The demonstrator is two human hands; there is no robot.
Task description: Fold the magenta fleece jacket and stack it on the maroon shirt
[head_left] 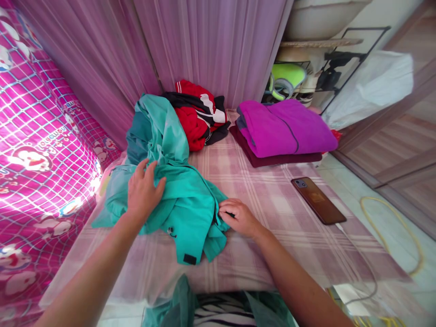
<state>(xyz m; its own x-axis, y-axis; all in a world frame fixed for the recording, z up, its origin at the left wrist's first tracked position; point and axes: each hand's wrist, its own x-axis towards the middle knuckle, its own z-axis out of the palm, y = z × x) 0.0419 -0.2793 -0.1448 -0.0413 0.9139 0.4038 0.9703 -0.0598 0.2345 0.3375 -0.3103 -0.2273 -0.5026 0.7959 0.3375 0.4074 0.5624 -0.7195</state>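
A teal jacket (184,195) lies rumpled on the checked cloth, with a dark zip edge and a small black patch at its near end. My left hand (145,188) rests on its left part, fingers spread and holding nothing. At the jacket's right edge, beside the zip, my right hand (240,218) has its fingers closed on the fabric. The fingertips there are partly hidden. Behind the jacket, a bunched red, black and white garment (200,113) lies against the curtain.
Folded clothes with a purple piece (286,127) on top sit at the back right. A phone (318,200) on a white cable lies on the checked cloth (259,181). Purple curtains (211,45) hang behind, pink patterned fabric (51,159) at left. A rack (361,54) stands back right.
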